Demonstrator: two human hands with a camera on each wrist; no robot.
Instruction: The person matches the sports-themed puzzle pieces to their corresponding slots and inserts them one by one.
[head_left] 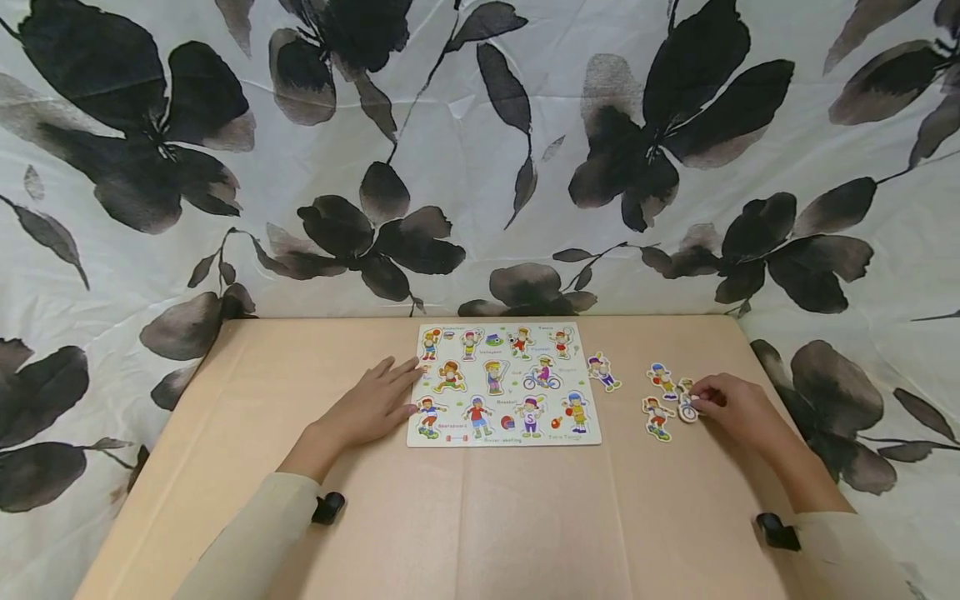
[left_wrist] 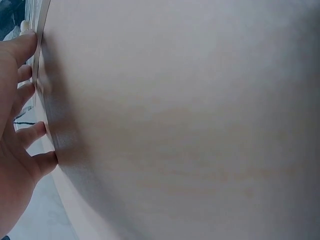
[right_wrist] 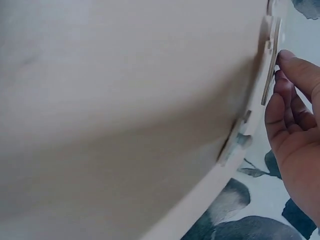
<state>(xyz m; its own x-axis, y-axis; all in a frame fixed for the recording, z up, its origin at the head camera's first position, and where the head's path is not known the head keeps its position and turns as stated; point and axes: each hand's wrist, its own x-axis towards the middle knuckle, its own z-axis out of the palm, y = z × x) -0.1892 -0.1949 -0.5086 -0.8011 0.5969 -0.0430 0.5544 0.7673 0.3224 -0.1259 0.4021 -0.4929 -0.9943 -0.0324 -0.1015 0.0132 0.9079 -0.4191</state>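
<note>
My left hand (head_left: 378,396) lies with spread fingers at the left side of a white puzzle board (head_left: 468,433), its fingertips touching that edge. The board carries rows of colourful cartoon children at sport. To the right, my right hand (head_left: 738,408) pinches a flat puzzle piece (head_left: 685,407) with a wheel showing, between thumb and index finger. In the right wrist view the pinched piece (right_wrist: 271,62) appears edge-on, slightly raised or tilted. Close beside it lie two more figure pieces, an upper one (head_left: 662,380) and a lower one (head_left: 657,418).
Another figure piece (head_left: 603,372) lies at the board's right edge, partly against it. The tan tabletop (head_left: 525,517) reaches back to a floral cloth (head_left: 510,167). Dark wrist cameras (head_left: 328,508) sit at both cuffs.
</note>
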